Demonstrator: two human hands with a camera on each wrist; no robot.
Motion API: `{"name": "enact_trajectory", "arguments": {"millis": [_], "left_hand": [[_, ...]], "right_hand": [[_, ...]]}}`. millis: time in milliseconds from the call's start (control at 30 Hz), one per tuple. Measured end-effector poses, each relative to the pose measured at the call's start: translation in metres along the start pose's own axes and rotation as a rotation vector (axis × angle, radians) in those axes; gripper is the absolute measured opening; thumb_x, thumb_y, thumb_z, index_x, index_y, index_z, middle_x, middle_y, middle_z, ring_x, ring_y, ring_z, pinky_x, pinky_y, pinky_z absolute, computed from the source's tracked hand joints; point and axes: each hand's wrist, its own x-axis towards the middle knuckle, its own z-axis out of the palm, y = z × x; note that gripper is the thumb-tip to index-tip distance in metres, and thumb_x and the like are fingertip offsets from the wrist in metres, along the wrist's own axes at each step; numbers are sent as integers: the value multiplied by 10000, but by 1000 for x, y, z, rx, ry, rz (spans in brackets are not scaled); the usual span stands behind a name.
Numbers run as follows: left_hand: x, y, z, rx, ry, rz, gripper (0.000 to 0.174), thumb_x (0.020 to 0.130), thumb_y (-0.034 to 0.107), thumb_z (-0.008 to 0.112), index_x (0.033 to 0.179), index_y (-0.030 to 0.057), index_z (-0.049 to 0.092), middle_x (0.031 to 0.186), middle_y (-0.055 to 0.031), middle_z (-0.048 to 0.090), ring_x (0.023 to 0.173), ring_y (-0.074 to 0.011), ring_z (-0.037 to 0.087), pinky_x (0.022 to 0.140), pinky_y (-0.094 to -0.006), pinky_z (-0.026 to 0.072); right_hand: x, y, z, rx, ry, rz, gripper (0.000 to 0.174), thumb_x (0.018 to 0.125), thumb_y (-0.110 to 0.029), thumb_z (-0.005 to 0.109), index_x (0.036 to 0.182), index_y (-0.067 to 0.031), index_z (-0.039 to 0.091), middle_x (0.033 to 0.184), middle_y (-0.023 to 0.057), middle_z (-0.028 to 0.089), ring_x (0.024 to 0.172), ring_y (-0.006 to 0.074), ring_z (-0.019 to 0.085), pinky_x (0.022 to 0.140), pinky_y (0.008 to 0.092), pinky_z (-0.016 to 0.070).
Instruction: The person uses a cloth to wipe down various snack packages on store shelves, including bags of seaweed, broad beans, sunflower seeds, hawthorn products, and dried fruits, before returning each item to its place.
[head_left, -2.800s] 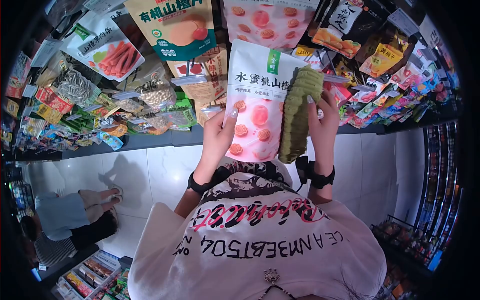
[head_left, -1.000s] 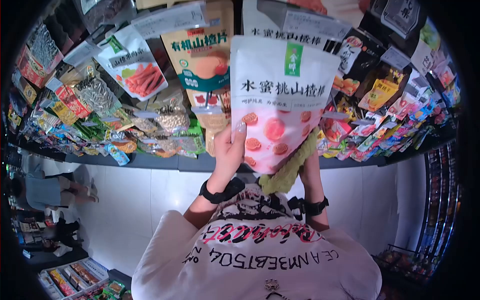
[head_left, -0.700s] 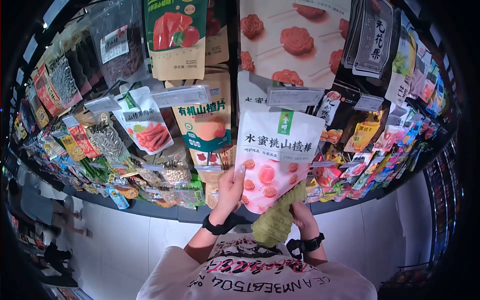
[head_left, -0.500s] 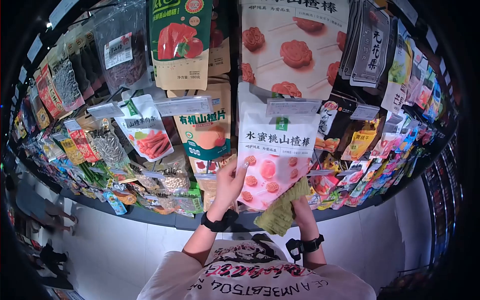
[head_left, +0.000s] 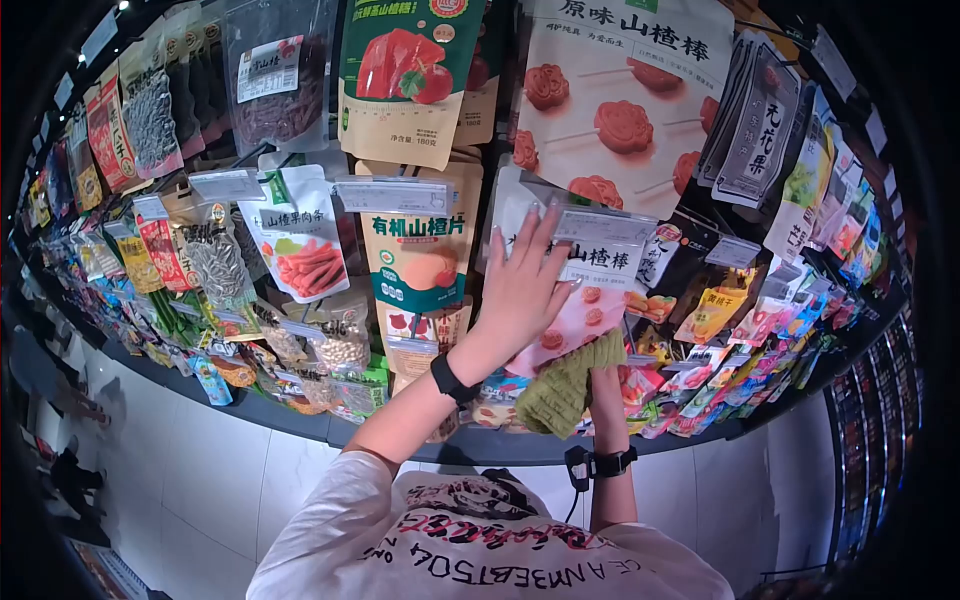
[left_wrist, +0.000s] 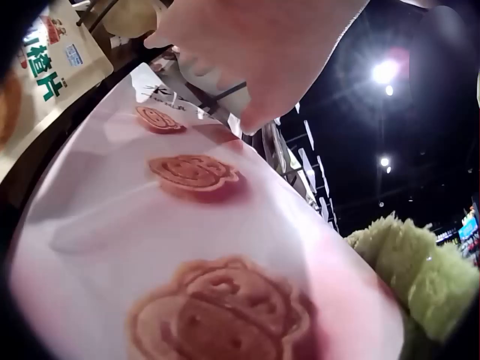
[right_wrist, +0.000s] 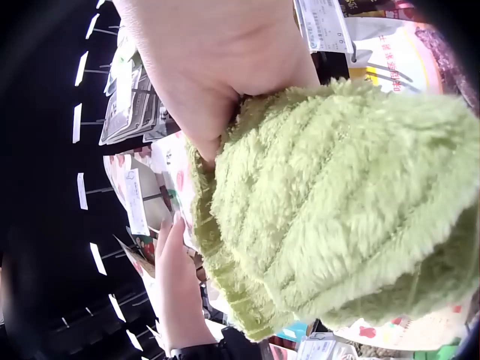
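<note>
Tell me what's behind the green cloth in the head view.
The lower part of the pink-and-white pouch runs behind the green cloth; what is covered cannot be seen. The right hand grips the cloth, its fingers mostly hidden.

Classification: shop, snack display. Packets (head_left: 415,260) hang in close rows above, below and to both sides of the left hand (head_left: 525,285). Metal hooks (left_wrist: 229,92) and printed price labels (head_left: 395,194) are fitted. Above and to the right of that hand, dark pouches (head_left: 755,140) of one design hang several deep. Well to the right of the right hand (right_wrist: 225,60) stands further shelving (head_left: 880,370). Pale floor tiles (head_left: 215,510) lie below both hands.
</note>
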Motion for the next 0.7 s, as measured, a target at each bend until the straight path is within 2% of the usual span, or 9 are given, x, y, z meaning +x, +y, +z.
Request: {"name": "enact_trajectory", "arguments": {"millis": [100,233,333,500,533,567,633,667,700], "left_hand": [[6,-1,20,3,-6,18,406,740,296,526,1054,42,484,1222,-198,330,1212,-308,224,938,-542,180],[19,-14,50,47,24,20,403,747,322,511,1018,25,520,1199,-184,368,1181,-310,270,947,-545,157],[22,-21,61,28,48,18,381,747,312,508,987,19,537,1192,-191,376,1170,-315,283,941,-552,162],[19,-28,83,67,92,-32,207,750,225,509,842,45,555,1150,-210,412,1155,-326,301,931,-567,172],[16,-25,82,113,40,-62,197,740,173,499,895,64,552,1142,-200,422,1137,-330,324,927,-573,178],[15,-18,80,211,61,-32,302,720,140,491,1010,62,520,1124,-183,439,1123,-335,339,927,-567,190],[9,9,67,126,-65,-76,419,705,117,483,1119,54,459,1148,-167,422,1140,-326,328,937,-551,194],[1,14,76,99,-95,1,427,724,91,484,1145,44,430,1241,-167,333,1183,-308,283,938,-532,214],[-2,22,78,92,-105,39,427,724,91,484,1145,44,430,1241,-167,333,1183,-308,283,938,-532,214]], "right_hand": [[0,-3,5,82,38,-20,340,809,-90,421,1132,8,389,1074,62,464,982,139,446,832,257,348],[3,2,0,27,40,-8,301,808,-103,428,1088,8,426,1016,55,495,925,132,477,781,246,378],[6,7,-1,163,26,43,257,797,-109,449,1027,5,456,930,54,527,821,120,505,711,237,396],[-8,33,-11,202,187,122,234,782,-102,473,987,9,464,928,66,528,819,127,507,698,237,400],[-17,34,-16,162,197,152,242,778,-98,475,993,13,459,929,67,528,821,131,507,703,242,400],[-25,38,-22,124,207,180,251,775,-95,476,998,17,454,931,68,529,824,135,508,708,247,400],[-44,49,-42,58,271,227,282,773,-91,473,1032,17,452,960,77,528,851,148,510,729,258,400],[-53,54,-52,30,282,225,291,773,-91,472,1043,15,451,973,80,527,861,151,509,735,260,400],[-61,57,-61,80,309,209,277,778,-98,466,1034,8,463,968,75,535,862,148,514,735,256,400]]}}
